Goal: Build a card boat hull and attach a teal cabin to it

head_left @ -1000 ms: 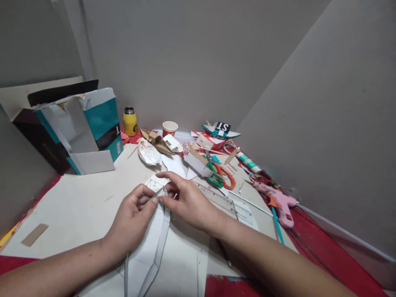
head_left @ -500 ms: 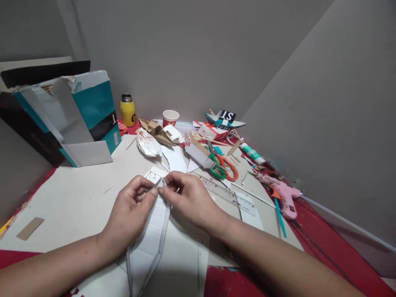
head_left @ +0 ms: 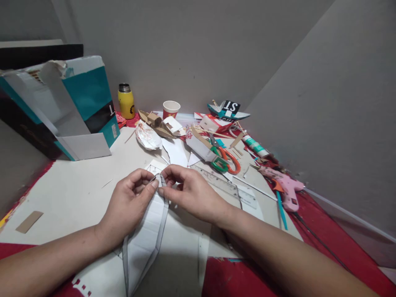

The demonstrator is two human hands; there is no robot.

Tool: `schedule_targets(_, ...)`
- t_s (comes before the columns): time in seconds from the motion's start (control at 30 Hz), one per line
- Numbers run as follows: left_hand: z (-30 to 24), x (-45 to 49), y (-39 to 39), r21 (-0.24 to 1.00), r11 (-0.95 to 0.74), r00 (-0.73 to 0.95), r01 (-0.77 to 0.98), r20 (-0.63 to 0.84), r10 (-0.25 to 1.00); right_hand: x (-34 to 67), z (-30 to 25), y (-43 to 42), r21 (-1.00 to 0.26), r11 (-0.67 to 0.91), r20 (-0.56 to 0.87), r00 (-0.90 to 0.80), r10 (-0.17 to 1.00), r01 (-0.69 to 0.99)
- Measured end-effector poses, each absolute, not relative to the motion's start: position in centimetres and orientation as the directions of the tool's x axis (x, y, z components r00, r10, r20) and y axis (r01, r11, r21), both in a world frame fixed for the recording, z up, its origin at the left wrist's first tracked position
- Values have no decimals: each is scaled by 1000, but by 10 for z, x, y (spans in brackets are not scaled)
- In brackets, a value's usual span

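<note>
A long white folded paper piece (head_left: pixel 145 235) with dark-lined, turned-up edges slants from the bottom of the view to its narrow far end. My left hand (head_left: pixel 131 202) pinches that end from the left between thumb and fingers. From the right, my right hand (head_left: pixel 188 192) grips the same tip, its thumb pressed near the left thumb. The fingers partly cover the tip. Just beyond it lies a white sheet with pencil lines (head_left: pixel 154 168). A clear ruler (head_left: pixel 227 187) lies to the right of my right hand.
Scissors with green and orange handles (head_left: pixel 227 159) rest on a small open carton (head_left: pixel 199 144). A pink glue gun (head_left: pixel 287 187) lies at right. Behind are a paper cup (head_left: pixel 171 109), yellow bottle (head_left: pixel 126 103) and crumpled white paper piece (head_left: pixel 148 135). A large teal box (head_left: pixel 93 99) stands at left.
Both hands keep hold of the narrow end, with small shifts of the fingers around it. The camera view has tilted slightly, moving the back objects upward.
</note>
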State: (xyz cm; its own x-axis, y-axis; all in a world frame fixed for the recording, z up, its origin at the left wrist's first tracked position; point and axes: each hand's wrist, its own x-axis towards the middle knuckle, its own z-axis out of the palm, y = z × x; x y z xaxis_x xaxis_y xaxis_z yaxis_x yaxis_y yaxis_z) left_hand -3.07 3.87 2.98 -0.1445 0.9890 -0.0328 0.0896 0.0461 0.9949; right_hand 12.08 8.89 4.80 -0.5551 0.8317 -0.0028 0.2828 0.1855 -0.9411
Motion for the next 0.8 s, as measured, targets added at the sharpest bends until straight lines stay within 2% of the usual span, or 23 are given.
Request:
schedule_targets(0.23,28,-33,45,993,75,-109,87,-65,992,125,41,92,-864,299,54,-516,855,406)
schedule_targets(0.43,28,-36,48,958,262,-52,114,-257,965,124,30,96,-882,229,-18,-515,857,412)
schedule_targets(0.8,20,-37,49,967,78,-21,244,-75,997,121,24,94,-923,179,-36,-538,842,341)
